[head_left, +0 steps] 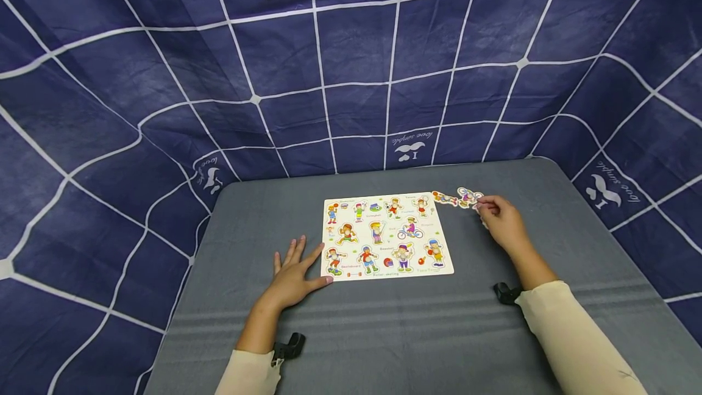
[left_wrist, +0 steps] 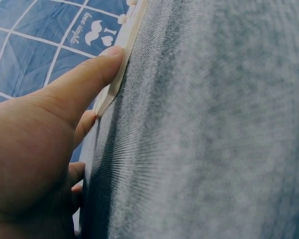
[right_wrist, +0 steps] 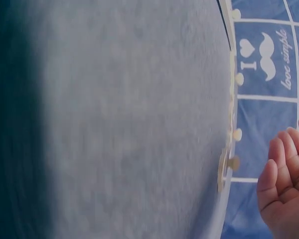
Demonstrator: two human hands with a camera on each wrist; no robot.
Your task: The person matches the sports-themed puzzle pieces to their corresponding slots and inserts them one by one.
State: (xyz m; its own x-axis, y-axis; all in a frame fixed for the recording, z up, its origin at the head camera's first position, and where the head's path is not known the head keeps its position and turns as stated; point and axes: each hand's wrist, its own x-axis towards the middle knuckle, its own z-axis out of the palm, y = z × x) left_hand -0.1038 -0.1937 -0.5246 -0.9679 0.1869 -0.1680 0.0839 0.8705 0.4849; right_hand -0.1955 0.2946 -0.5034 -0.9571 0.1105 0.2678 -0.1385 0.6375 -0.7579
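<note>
A wooden puzzle board (head_left: 388, 238) with printed children playing sports lies on the table. My left hand (head_left: 290, 279) is spread at its lower left corner; the thumb (left_wrist: 107, 64) and forefinger touch the board's edge. Past the board's upper right corner lie a small figure piece (head_left: 445, 199) and a bicycle-rider piece (head_left: 467, 196). My right hand (head_left: 501, 221) is over the rider's right side, its fingers loosely bent. In the right wrist view, these fingers (right_wrist: 276, 159) stand apart from a knobbed puzzle piece (right_wrist: 222, 172), and nothing shows in their grasp.
A grey cloth covers the table (head_left: 406, 334). Behind and beside it hangs a blue curtain (head_left: 356, 53) with white lines. Black wrist mounts (head_left: 289, 346) sit below both hands. Several round knobs (right_wrist: 238, 78) stick up from the pieces.
</note>
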